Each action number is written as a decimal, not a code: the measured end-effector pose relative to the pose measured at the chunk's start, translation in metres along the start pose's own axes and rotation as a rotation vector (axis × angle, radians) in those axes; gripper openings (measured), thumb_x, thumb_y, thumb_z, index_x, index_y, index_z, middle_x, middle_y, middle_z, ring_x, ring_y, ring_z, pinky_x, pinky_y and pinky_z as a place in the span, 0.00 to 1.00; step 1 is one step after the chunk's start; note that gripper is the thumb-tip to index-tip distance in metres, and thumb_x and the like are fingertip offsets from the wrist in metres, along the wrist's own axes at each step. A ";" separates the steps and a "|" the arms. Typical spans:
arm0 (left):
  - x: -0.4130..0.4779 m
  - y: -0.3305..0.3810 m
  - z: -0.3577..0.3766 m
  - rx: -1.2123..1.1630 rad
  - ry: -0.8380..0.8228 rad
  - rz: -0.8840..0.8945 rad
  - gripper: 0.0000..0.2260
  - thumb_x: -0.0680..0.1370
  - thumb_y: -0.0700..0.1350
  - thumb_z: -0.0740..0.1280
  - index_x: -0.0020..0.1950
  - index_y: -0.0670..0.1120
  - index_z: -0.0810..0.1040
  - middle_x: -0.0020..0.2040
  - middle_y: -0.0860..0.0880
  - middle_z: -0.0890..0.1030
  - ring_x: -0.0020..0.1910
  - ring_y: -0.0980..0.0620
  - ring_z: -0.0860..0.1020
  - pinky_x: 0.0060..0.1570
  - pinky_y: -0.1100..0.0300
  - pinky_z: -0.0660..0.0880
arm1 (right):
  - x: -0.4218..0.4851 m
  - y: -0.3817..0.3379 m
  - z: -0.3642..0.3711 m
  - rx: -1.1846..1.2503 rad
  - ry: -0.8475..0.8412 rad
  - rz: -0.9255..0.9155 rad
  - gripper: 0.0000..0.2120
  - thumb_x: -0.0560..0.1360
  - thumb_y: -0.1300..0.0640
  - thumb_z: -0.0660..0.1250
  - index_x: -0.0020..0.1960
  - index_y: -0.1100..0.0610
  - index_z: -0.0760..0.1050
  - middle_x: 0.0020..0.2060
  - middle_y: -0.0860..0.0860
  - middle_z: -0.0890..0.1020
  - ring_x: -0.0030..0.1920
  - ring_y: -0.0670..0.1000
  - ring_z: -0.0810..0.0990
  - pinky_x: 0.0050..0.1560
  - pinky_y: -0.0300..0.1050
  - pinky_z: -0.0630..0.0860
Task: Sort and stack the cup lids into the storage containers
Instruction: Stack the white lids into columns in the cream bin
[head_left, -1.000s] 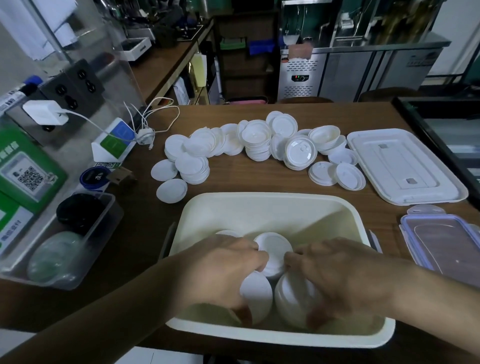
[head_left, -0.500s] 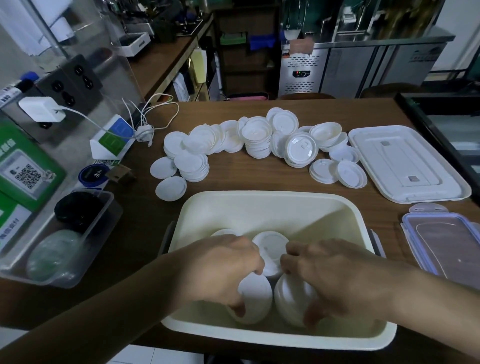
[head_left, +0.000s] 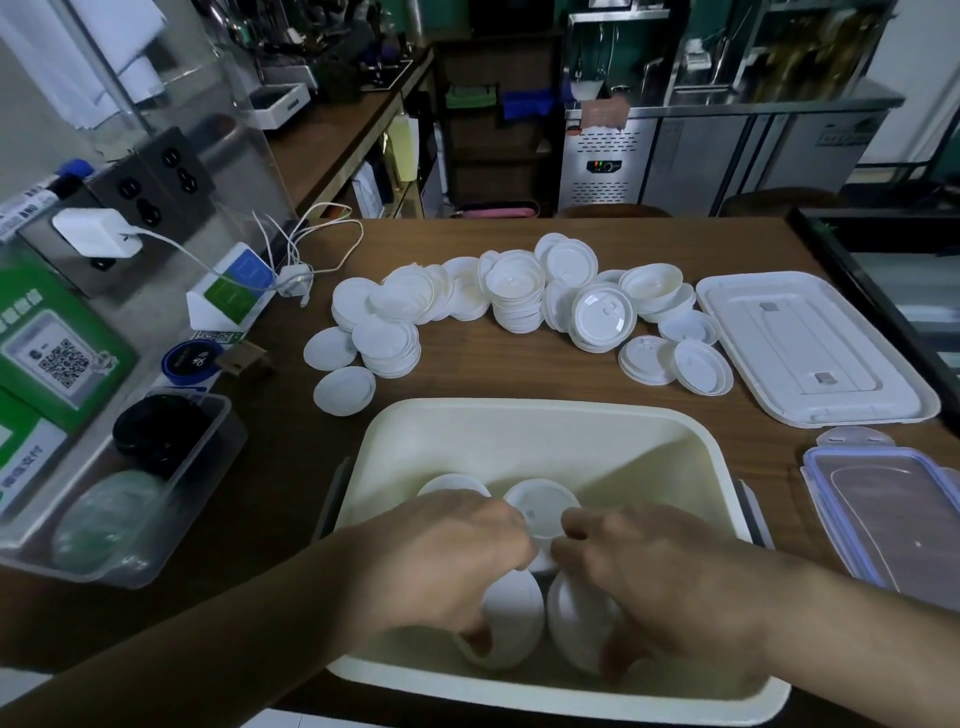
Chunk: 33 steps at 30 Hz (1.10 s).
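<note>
A cream storage container stands at the table's near edge, and both my hands are inside it. My left hand curls round a stack of white lids standing on edge. Beside it my right hand grips a second upright stack of lids. Behind my fingers stand two more lid stacks; their lower parts are hidden. Many loose and stacked white cup lids lie in an arc across the table beyond the container.
The container's white cover lies at the right, with a clear blue-rimmed cover nearer me. A clear tub holding black and clear lids sits at the left. A charger and cables and QR signs lie at the back left.
Both hands stay in the container on the same two upright stacks. My fingers have shifted slightly and the view has tilted a little.
</note>
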<state>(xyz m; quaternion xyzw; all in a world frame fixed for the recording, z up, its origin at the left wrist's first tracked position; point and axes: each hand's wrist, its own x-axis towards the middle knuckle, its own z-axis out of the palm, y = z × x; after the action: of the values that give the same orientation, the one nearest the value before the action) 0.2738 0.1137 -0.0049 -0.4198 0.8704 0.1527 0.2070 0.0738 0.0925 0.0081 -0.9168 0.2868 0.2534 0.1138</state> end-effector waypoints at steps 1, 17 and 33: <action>-0.001 -0.003 -0.001 -0.040 0.003 0.003 0.21 0.73 0.58 0.78 0.61 0.50 0.79 0.56 0.51 0.78 0.54 0.48 0.78 0.52 0.50 0.79 | -0.001 0.003 0.000 0.006 0.011 -0.014 0.32 0.70 0.35 0.75 0.67 0.49 0.71 0.56 0.48 0.71 0.49 0.54 0.77 0.44 0.47 0.72; -0.030 -0.100 -0.063 -0.422 0.640 0.029 0.20 0.71 0.57 0.80 0.59 0.50 0.86 0.46 0.59 0.83 0.41 0.55 0.81 0.37 0.72 0.73 | 0.022 0.063 -0.078 0.496 0.683 -0.101 0.20 0.67 0.37 0.79 0.54 0.43 0.81 0.42 0.40 0.82 0.46 0.44 0.80 0.41 0.32 0.72; 0.021 -0.242 0.015 -0.448 0.999 -0.550 0.29 0.66 0.54 0.84 0.62 0.44 0.82 0.57 0.49 0.84 0.50 0.58 0.77 0.48 0.77 0.65 | 0.232 0.099 -0.145 0.383 0.541 -0.104 0.23 0.71 0.49 0.80 0.61 0.56 0.77 0.50 0.48 0.82 0.49 0.49 0.80 0.52 0.47 0.79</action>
<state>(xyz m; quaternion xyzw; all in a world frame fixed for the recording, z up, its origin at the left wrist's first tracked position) 0.4580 -0.0394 -0.0507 -0.6831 0.6687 0.0576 -0.2878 0.2378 -0.1476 0.0022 -0.9263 0.3018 -0.0635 0.2164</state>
